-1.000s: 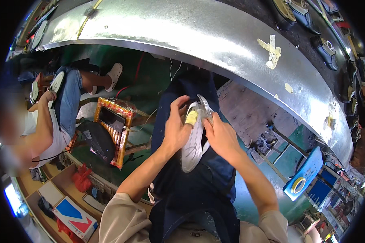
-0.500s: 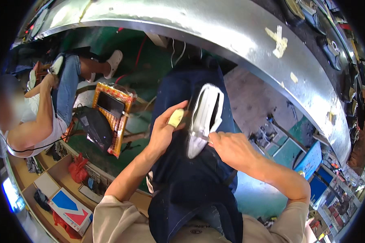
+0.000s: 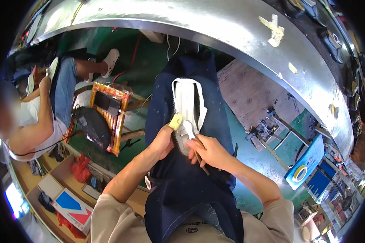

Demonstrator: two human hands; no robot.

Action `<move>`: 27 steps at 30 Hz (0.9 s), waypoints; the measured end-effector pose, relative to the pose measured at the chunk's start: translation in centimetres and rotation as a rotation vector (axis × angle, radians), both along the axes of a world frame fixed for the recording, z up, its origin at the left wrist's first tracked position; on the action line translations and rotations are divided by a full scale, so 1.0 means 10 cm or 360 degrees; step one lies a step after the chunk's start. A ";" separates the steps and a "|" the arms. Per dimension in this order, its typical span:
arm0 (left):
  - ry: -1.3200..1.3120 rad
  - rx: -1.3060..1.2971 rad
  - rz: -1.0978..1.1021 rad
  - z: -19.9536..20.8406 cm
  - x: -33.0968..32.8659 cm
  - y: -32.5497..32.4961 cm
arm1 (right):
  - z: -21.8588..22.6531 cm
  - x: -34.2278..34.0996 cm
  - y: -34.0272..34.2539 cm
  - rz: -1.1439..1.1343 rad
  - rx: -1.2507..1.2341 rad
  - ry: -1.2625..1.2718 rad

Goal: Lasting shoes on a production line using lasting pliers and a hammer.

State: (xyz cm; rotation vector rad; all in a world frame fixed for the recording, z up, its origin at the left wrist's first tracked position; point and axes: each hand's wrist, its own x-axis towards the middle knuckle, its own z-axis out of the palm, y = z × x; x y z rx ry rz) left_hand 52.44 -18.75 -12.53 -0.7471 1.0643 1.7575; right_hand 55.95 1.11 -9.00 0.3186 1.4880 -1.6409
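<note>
A white shoe (image 3: 185,96) lies sole up on the dark apron (image 3: 162,89) over my lap, toe end toward me. My left hand (image 3: 162,141) is closed on the shoe's left side near the toe. A yellow cover (image 3: 176,121) wraps its thumb, which presses at the edge. My right hand (image 3: 214,152) is closed round a hand tool with a thin brown handle (image 3: 203,162); its head is hard to make out against the shoe, so I cannot tell its exact kind. The right fingers are beside the toe, partly hiding it.
A metal bench edge (image 3: 170,16) curves across the far side. To the left stand an orange-edged stool (image 3: 118,131) with a black bag (image 3: 94,125), and a seated person (image 3: 36,121) handling a shoe. A divided wooden box (image 3: 65,174) is at lower left, a blue board (image 3: 306,162) at right.
My left hand has come in from beside the shoe to grip its edge. The right hand and tool have moved slightly left and down. The shoe has turned a little and shifted left.
</note>
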 end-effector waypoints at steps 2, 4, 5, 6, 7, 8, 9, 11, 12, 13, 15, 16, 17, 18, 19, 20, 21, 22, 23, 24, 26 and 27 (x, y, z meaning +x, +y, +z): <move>0.0068 -0.0078 -0.0038 0.07 -0.03 0.02 | 0.10 -0.03 0.12 0.0101 0.0113 0.0011; 0.0057 -0.0168 -0.0240 0.08 -0.15 0.02 | 0.11 0.01 0.25 0.0832 0.0895 0.1314; 0.0045 -0.0206 -0.0280 0.01 -0.15 -0.01 | 0.13 0.04 0.20 0.0874 0.0954 0.1559; 0.0041 -0.0212 -0.0267 -0.05 -0.09 -0.02 | 0.16 0.09 0.19 0.0883 0.0941 0.1562; 0.0082 -0.0258 -0.0282 -0.14 -0.05 0.02 | 0.18 0.11 0.19 0.0842 0.0965 0.1564; 0.0128 -0.0313 -0.0290 -0.15 -0.06 0.05 | 0.19 0.13 0.16 0.0800 0.0979 0.1575; 0.0253 -0.0463 -0.0260 -0.13 0.01 0.13 | 0.14 0.18 0.20 0.0771 0.0994 0.1422; 0.0215 -0.0200 0.0020 -0.08 0.12 0.15 | 0.13 0.23 0.27 0.0847 0.1029 0.1214; 0.0185 -0.0026 0.0227 -0.04 0.21 0.14 | 0.10 0.23 0.33 0.0910 0.1076 0.0990; 0.0305 0.0058 0.0287 -0.15 0.38 0.06 | 0.04 0.25 0.40 0.0723 0.0816 0.0738; 0.0604 -0.0208 0.0154 -0.12 0.47 0.09 | 0.30 0.07 0.46 0.0620 0.0681 0.0481; 0.0922 -0.0470 0.0014 -0.12 0.48 0.15 | 0.39 -0.02 0.50 0.0512 0.0561 0.0247; 0.1065 -0.0774 -0.0158 -0.12 0.49 0.19 | 0.34 0.01 0.52 0.0529 0.0704 0.0635; 0.1199 -0.1082 -0.0335 -0.12 0.51 0.23 | 0.36 0.00 0.49 0.0550 0.0692 0.0641; 0.1230 -0.1110 -0.0338 -0.13 0.50 0.27 | 0.40 -0.07 0.44 0.0437 0.0832 0.1005; 0.1263 -0.1139 -0.0341 -0.13 0.48 0.31 | 0.42 -0.14 0.39 0.0312 0.0965 0.1370; 0.1307 -0.1127 -0.0339 -0.11 0.47 0.34 | 0.32 -0.20 0.34 0.0206 0.0948 0.1517; 0.1286 -0.1096 -0.0346 -0.13 0.47 0.34 | 0.18 -0.24 0.31 0.0197 0.0954 0.1527; 0.1251 -0.1059 -0.0368 -0.09 0.45 0.34 | 0.02 -0.29 0.30 0.0480 0.1039 0.1529; 0.1215 -0.1018 -0.0393 -0.04 0.43 0.33 | -0.06 -0.32 0.30 0.0763 0.1125 0.1517; 0.1376 -0.1016 -0.0388 -0.02 0.50 0.17 | -0.02 -0.37 0.32 0.0800 0.1088 0.1466; 0.1526 -0.1003 -0.0391 -0.02 0.51 0.10 | 0.10 -0.39 0.38 0.0791 0.1074 0.1443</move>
